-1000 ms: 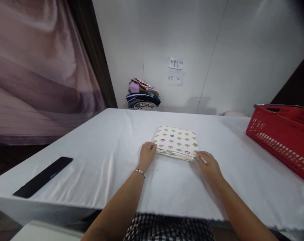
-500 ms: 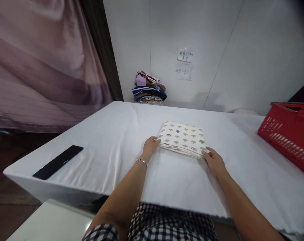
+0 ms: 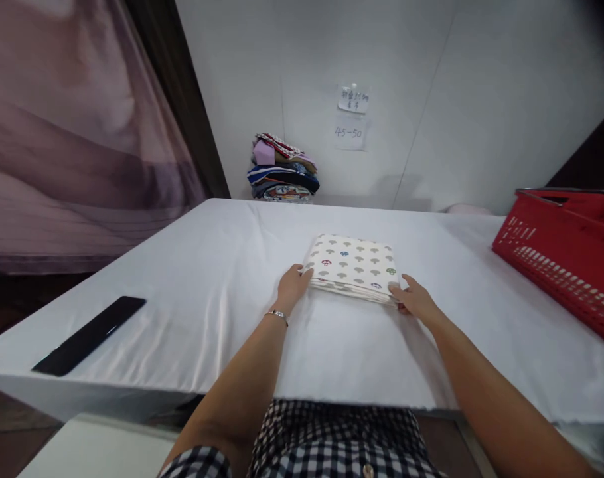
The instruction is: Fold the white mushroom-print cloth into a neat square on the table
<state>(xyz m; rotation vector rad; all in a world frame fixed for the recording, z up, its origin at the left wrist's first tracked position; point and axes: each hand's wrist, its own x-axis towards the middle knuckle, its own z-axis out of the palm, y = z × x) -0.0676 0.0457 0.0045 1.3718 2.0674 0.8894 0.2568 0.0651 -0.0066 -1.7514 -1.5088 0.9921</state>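
Observation:
A cream cloth (image 3: 354, 265) printed with grey and a few coloured mushrooms lies folded into a thick flat rectangle on the white-covered table (image 3: 332, 352). At its near left corner, my left hand (image 3: 293, 287) grips the edge, thumb on top and fingers tucked at the side. My right hand (image 3: 414, 299) pinches the near right corner, thumb above and some fingers hidden beneath the layers; its index finger sticks out away from the cloth. The folded layers show along the near edge.
A red plastic basket (image 3: 555, 255) stands at the right. A black flat object (image 3: 90, 335), perhaps a phone, lies at the left. Behind the table's far edge is a pile of folded fabrics (image 3: 283, 174) by the wall, below paper notes (image 3: 350, 131). A pinkish curtain (image 3: 83, 166) hangs at left.
The view has shifted slightly, so everything sits a little further left. My right index finger has lifted away from the cloth's corner; both hands stay at the near corners.

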